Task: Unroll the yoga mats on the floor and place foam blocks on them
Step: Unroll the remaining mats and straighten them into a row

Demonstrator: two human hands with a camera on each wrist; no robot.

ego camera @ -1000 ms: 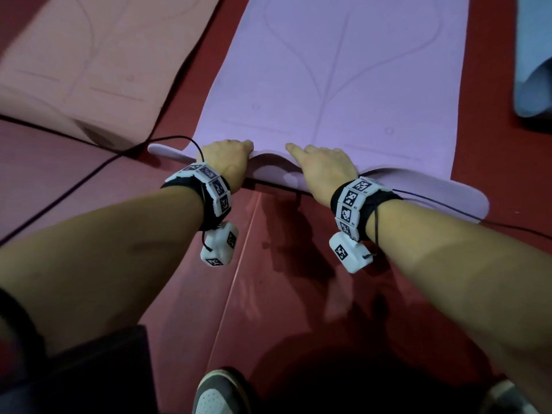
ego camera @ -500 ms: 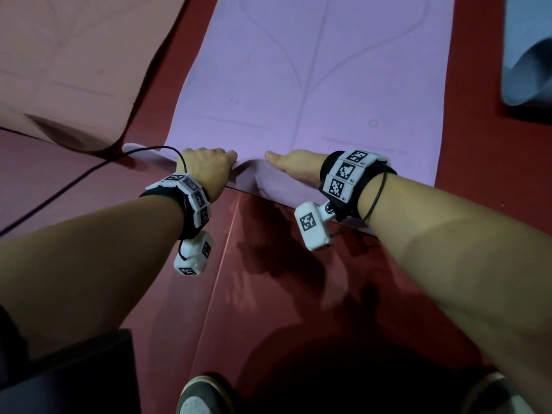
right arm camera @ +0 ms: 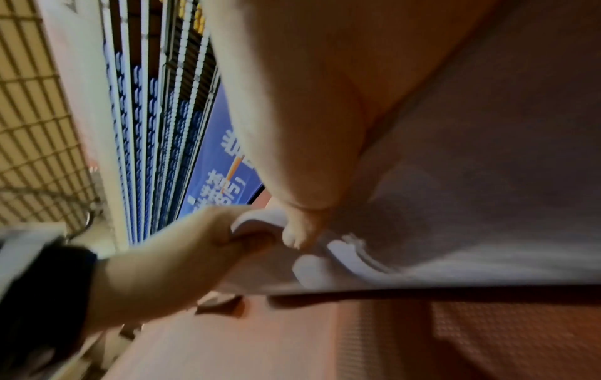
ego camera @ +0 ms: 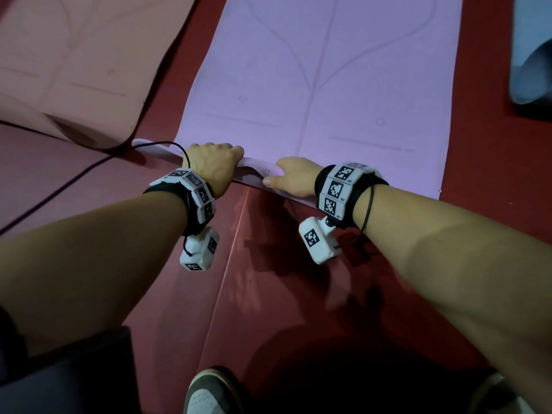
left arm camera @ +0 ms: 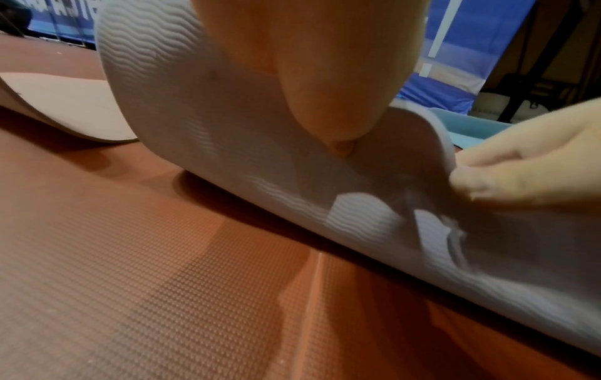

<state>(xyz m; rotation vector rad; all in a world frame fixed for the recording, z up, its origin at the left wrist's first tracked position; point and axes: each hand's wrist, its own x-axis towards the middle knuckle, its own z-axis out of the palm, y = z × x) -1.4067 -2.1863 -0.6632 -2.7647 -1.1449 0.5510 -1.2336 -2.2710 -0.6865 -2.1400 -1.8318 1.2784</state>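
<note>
Both hands (ego camera: 213, 165) (ego camera: 294, 177) curled over the purple mat's (ego camera: 343, 85) near edge

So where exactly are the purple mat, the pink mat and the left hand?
purple mat (ego camera: 343, 70): head view, flat printed top.
pink mat (ego camera: 74, 55): head view, flat middle.
left hand (ego camera: 213, 165): head view, back of the hand gripping the purple mat's curled end.

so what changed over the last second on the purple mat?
The right hand turned: a second ago it lay knuckles-up on the near edge of the purple mat, now its thumb side faces up with the thumb along that curled edge. The left hand kept gripping the same edge. The orange mat and blue mat stayed put.
</note>
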